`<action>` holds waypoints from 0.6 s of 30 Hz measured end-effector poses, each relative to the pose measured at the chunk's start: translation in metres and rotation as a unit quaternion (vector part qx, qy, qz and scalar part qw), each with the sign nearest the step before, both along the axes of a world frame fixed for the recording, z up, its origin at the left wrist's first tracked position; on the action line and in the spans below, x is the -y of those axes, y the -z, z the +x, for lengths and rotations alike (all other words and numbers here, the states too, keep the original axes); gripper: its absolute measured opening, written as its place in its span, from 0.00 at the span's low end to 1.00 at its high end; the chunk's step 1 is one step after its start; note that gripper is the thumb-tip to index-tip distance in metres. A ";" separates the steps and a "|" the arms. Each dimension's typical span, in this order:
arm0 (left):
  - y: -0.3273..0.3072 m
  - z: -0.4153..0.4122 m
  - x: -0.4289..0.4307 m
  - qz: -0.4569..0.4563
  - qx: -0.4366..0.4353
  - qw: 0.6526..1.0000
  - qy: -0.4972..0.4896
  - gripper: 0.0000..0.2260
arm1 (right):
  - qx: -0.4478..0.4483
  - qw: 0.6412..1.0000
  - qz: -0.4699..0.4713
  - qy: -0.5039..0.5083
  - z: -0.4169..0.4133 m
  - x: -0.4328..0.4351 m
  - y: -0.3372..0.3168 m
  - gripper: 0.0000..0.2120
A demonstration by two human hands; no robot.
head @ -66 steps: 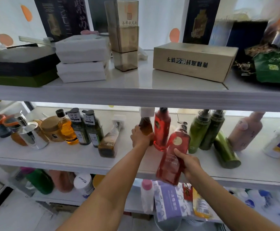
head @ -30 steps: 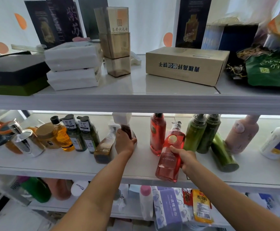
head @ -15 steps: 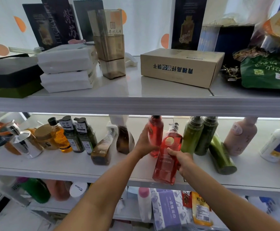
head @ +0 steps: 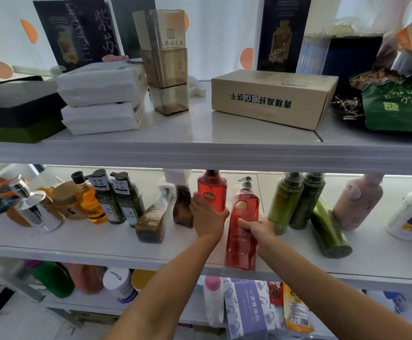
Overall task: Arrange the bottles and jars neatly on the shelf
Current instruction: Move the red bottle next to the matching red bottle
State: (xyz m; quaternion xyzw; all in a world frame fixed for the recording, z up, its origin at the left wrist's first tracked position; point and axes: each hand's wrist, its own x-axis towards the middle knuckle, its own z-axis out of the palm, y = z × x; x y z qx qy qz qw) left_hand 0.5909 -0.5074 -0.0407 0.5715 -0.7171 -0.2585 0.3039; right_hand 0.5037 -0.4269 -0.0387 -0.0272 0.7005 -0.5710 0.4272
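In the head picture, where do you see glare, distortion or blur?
Head view: a light strip glares under the upper shelf edge, which bows slightly from the wide lens; the glossy top mirrors the cardboard box; the rear red bottle and front red bottle look sharp.

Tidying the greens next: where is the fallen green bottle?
Head view, middle shelf, right side: the fallen green bottle lies beside two upright green bottles.

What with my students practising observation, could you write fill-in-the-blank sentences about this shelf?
1. The left hand grips an upright bottle and the right hand a tilted pump bottle, both coloured ____.
2. Right of the pump bottle stand ____ upright green bottles.
3. The cardboard box sits on the shelf ____ them.
Missing words: red; two; above.
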 end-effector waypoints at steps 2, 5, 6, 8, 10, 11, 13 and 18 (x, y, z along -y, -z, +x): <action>0.001 0.003 -0.002 -0.004 0.008 1.000 -0.020 0.44 | -0.027 1.000 0.008 -0.013 0.000 0.010 0.006 0.19; 0.005 0.008 -0.006 -0.017 0.018 0.999 -0.036 0.46 | -0.039 0.998 0.009 -0.044 -0.002 0.026 0.013 0.20; 0.005 0.009 -0.006 -0.015 0.022 0.999 -0.039 0.46 | -0.043 0.998 0.009 -0.051 -0.004 0.031 0.015 0.21; 0.004 0.010 -0.007 -0.013 0.035 0.998 -0.043 0.46 | -0.065 0.996 0.013 -0.063 -0.007 0.039 0.018 0.22; 0.003 0.010 -0.009 -0.009 0.044 0.998 -0.053 0.46 | -0.102 0.991 0.028 -0.084 -0.006 0.042 0.014 0.22; 0.002 0.009 -0.010 -0.005 0.045 0.997 -0.059 0.46 | -0.130 0.986 0.038 -0.099 -0.004 0.043 0.011 0.21; 0.002 0.009 -0.011 0.004 0.046 0.997 -0.064 0.47 | -0.200 0.966 0.071 -0.145 -0.003 0.043 0.006 0.19; 0.002 0.008 -0.011 0.006 0.060 0.996 -0.066 0.45 | -0.383 0.857 0.181 -0.292 0.002 0.041 0.003 0.22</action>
